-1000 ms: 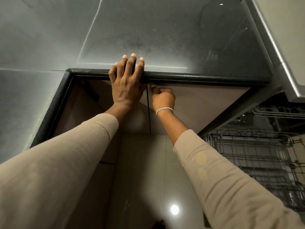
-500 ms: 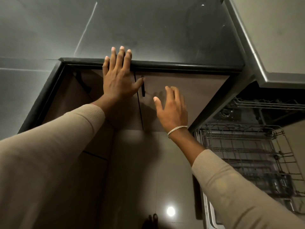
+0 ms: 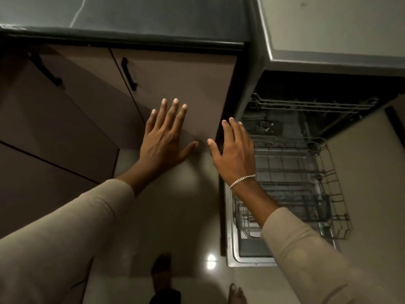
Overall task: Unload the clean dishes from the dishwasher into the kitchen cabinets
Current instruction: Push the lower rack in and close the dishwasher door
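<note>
Looking down, we hold our left hand (image 3: 166, 137) flat, fingers spread, before the closed cabinet door (image 3: 175, 80). Our right hand (image 3: 235, 152), fingers relaxed and empty, hovers beside the dishwasher rack (image 3: 306, 172).

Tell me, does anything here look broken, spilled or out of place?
Nothing stands out. The cabinet door looks shut, the dishwasher's lower rack sits pulled out and seemingly empty, and the left hand and right hand are open, holding nothing. The bright spot on the floor looks like a light's reflection.
</note>
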